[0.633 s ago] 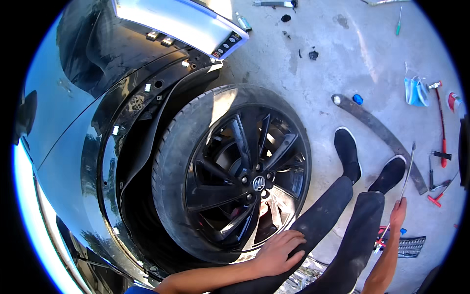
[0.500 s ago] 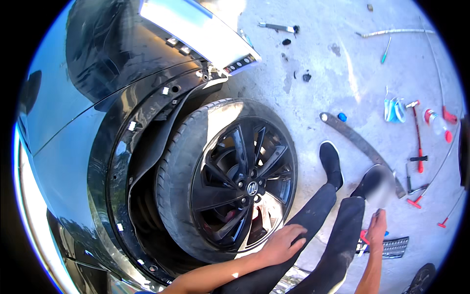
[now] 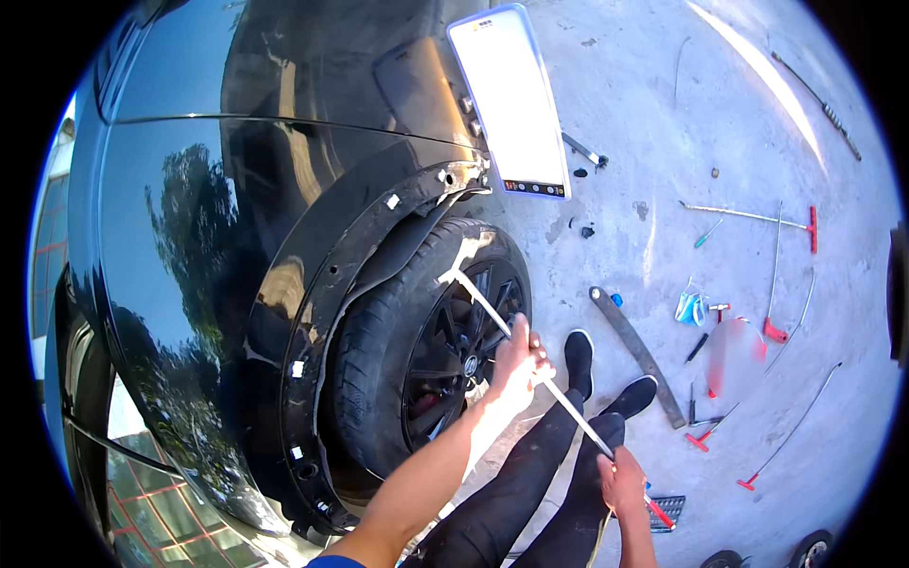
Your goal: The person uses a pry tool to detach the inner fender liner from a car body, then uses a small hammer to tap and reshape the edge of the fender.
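Observation:
A long pale metal rod (image 3: 578, 417) with a red handle (image 3: 660, 514) slants across my legs. Its far end lies in front of the wheel (image 3: 428, 350), near the top of the tyre; whether it touches the rubber I cannot tell. Around the middle of the shaft my left hand (image 3: 519, 367) is closed. My right hand (image 3: 623, 481) grips the rod lower down, just above the red handle. Left of the wheel is the dark car's bare wheel arch (image 3: 331, 270), with white clips along its edge.
A bright light panel (image 3: 511, 95) stands against the bodywork. On the concrete at right lie a flat dark bar (image 3: 639, 355), a blue mask (image 3: 691, 308) and several red-handled rods, one a T-handled rod (image 3: 748, 212). A black slotted tray (image 3: 670, 511) sits beyond my right hand.
My left hand has gone from loose above my thigh to gripping the rod. My right hand now holds the rod across my legs. The view has shifted, showing more of the car's side.

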The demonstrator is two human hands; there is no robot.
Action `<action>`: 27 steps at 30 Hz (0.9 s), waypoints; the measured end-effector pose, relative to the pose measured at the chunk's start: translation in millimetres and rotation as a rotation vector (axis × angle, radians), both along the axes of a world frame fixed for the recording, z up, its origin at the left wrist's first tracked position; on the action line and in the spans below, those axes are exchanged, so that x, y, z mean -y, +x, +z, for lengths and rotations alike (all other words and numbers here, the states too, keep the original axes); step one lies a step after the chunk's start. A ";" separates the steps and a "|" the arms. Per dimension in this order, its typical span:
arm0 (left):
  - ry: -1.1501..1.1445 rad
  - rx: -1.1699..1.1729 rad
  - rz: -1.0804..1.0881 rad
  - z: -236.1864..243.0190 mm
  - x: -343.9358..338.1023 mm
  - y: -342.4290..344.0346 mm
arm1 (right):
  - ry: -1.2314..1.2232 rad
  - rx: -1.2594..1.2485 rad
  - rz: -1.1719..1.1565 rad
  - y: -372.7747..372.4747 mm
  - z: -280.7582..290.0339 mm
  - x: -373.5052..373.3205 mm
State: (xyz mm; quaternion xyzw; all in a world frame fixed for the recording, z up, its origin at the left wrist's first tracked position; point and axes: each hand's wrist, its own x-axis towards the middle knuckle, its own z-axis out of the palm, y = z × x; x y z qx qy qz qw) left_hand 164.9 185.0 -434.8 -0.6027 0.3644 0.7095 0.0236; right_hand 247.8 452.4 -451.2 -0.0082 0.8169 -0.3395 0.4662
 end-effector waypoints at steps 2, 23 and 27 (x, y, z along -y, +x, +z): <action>-0.006 -0.032 0.008 7.0 21.9 -6.7 | -0.003 -0.194 0.042 18.6 -1.8 -44.2; 0.209 -0.289 -0.101 70.0 30.5 -5.2 | 0.154 -0.252 0.064 -0.1 153.0 -67.4; 0.035 -0.330 0.060 69.8 70.4 -9.9 | 0.012 0.061 -0.036 -23.3 149.3 -26.5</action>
